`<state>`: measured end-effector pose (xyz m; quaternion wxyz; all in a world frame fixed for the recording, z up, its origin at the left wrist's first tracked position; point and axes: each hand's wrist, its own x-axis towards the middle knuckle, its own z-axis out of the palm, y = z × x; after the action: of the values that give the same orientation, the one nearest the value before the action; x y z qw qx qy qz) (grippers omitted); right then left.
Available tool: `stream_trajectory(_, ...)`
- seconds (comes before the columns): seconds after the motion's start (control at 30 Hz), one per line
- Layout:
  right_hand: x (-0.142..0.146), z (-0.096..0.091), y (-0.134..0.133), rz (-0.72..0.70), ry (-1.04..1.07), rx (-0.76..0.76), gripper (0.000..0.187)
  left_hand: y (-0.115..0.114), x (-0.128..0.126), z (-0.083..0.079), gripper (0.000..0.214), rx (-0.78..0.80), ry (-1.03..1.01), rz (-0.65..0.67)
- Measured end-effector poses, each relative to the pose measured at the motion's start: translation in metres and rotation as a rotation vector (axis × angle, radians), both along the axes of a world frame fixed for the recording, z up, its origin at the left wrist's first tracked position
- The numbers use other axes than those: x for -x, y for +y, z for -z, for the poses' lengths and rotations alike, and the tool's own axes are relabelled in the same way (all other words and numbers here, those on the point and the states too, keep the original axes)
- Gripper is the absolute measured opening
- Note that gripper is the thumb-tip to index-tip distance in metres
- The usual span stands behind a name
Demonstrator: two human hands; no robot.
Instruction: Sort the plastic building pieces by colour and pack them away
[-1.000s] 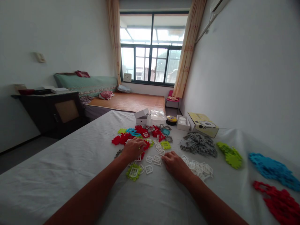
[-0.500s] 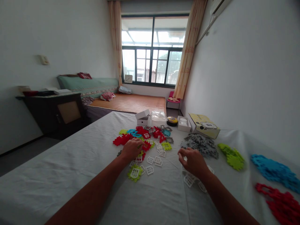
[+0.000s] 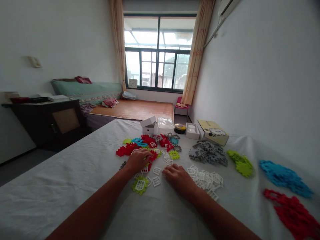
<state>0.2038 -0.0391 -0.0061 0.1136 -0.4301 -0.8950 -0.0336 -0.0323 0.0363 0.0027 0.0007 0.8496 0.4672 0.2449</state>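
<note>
1. White window pieces [image 3: 156,181] were thin, looked like plastic, and had arched tops and open grid panes; a few lay loose on the cloth between both hands, with more trailing just beyond the right hand.
2. White pile [image 3: 207,180] held the same lattice shapes, flat and overlapping, just right of the right hand.
3. Right hand [image 3: 178,177] was palm down, fingers loosely bent and close together, tips low by the loose windows; could not tell if anything was pinched underneath.
4. Left hand [image 3: 138,161] was half curled over the near side of the mixed heap [image 3: 125,150], fingertips at red panels [image 3: 153,155]; grip hidden, could not tell.
5. Mixed heap had flat, tooth-edged panels in red, blue, lime and gray, some with white windows on top.
6. Lime panel [image 3: 134,186] sat near the left wrist, one window flat on it.
7. Gray pile [image 3: 208,153], lime pile [image 3: 240,163], blue pile [image 3: 285,178] and red pile [image 3: 291,211] lay further right.
8. Cloth [image 3: 62,180] was pale, soft, creased.
9. Yellow carton [image 3: 213,132] and round tin [image 3: 180,128] stood behind.
</note>
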Motion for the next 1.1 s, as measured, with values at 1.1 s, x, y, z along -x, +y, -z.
stream_trajectory(1.1, -0.009, -0.004, -0.007, -0.075, 0.120, 0.108, 0.023, 0.000, 0.002, 0.000, 0.020, -0.008, 0.010, 0.023)
